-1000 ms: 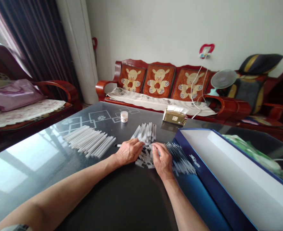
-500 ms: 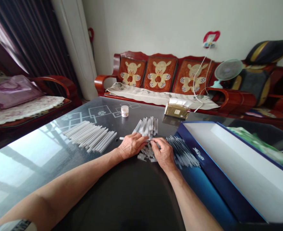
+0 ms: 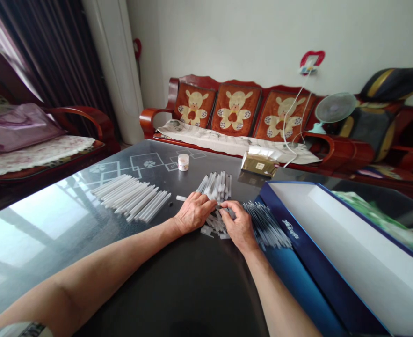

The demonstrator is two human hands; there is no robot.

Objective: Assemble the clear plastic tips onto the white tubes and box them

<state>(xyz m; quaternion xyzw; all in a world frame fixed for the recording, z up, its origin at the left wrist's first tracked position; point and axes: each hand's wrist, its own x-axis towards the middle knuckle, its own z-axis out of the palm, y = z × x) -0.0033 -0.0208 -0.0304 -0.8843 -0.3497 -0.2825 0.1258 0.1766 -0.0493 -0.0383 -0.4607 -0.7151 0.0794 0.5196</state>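
Note:
My left hand [image 3: 193, 213] rests palm down on a heap of small clear plastic pen parts [image 3: 216, 187], its fingers curled over a thin white tube. Right beside it, my right hand [image 3: 239, 225] has its fingers pinched together on small pieces in the same heap. What exactly each hand grips is hidden under the fingers. A fan of thin clear refills [image 3: 267, 224] lies just right of my right hand. A neat row of white tubes [image 3: 131, 198] lies to the left of my left hand on the dark glass table [image 3: 178, 290].
A large blue box [image 3: 336, 252] with a white inside stands open at the right. A small white jar [image 3: 183, 162] and a gold packet [image 3: 259, 164] sit at the table's far side. A wooden sofa with bear cushions [image 3: 234, 110] and a small fan [image 3: 335, 107] stand behind.
Both hands have stayed on the heap, with the fingers shifting slightly closer together. The view has moved a little with my head.

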